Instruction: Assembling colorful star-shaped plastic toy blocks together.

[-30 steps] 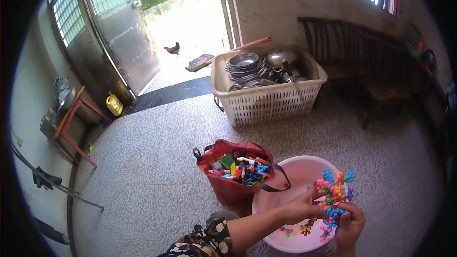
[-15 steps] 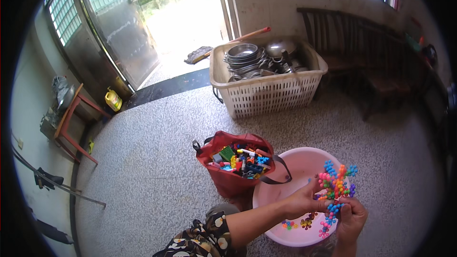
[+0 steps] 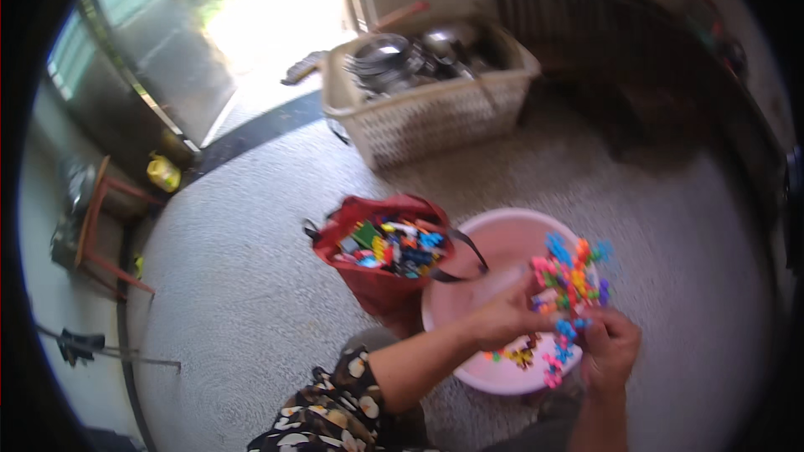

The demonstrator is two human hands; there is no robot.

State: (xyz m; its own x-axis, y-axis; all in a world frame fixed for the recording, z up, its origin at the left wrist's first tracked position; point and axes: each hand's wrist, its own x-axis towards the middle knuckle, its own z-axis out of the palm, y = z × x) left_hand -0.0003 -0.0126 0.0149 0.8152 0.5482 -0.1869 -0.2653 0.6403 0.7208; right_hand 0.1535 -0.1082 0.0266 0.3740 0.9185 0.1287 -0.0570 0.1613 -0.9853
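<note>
Both hands hold a cluster of linked knobbly plastic toy pieces (image 3: 573, 282) in pink, blue, orange, yellow, green and purple. My left hand (image 3: 505, 316) reaches over a pink basin (image 3: 481, 255) and grips the cluster from its left side. On the other side, my right hand (image 3: 611, 346) pinches its lower part, where a blue and pink string of pieces hangs down. Motion blur hides exactly how the fingertips meet the pieces. A few small loose toy pieces (image 3: 523, 355) lie in the basin beneath.
Left of the basin stands a red bag (image 3: 377, 297) full of mixed toy bricks. Farther back is a cream slatted crate (image 3: 435, 130) of metal pans. A wooden bench (image 3: 578, 17) lines the back wall. A yellow jug (image 3: 164, 173) and a small wooden table (image 3: 90, 218) are at left.
The whole view has shifted, so the room sits higher and farther left, with more blur. Both hands keep their hold on the toy cluster over the basin's right side.
</note>
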